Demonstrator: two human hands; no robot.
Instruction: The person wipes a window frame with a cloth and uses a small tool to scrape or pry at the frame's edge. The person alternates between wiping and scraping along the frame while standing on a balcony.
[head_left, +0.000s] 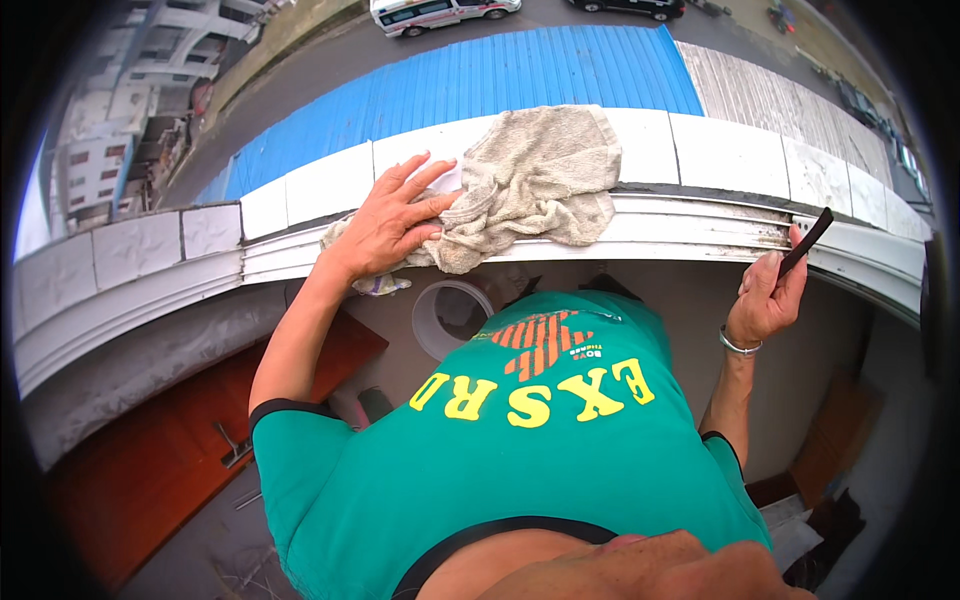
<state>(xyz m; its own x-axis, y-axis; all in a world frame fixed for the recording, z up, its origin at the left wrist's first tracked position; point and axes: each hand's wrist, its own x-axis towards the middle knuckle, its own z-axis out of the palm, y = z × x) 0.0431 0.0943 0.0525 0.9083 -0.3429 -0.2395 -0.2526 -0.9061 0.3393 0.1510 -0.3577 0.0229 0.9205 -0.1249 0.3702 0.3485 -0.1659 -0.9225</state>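
Observation:
A crumpled, damp-looking beige cloth (545,165) is draped over the white window track (690,222) and the tiled ledge (735,155) beyond it. My left hand (392,220) rests at the cloth's left side, fingers spread and stretched out, touching its folds. Part of the cloth also shows under and left of that hand. Over the right end of the track, my right hand (768,298) is closed around a slim black strip-like tool (808,242) that points up and away. Dark grime marks the track just left of the right hand.
Below the sill stands a white bucket (428,318). At lower left is a reddish-brown wooden panel (190,440) with a metal handle. Outside, a blue corrugated roof (470,75) lies beyond the ledge, with a road and a white van (445,12) farther down.

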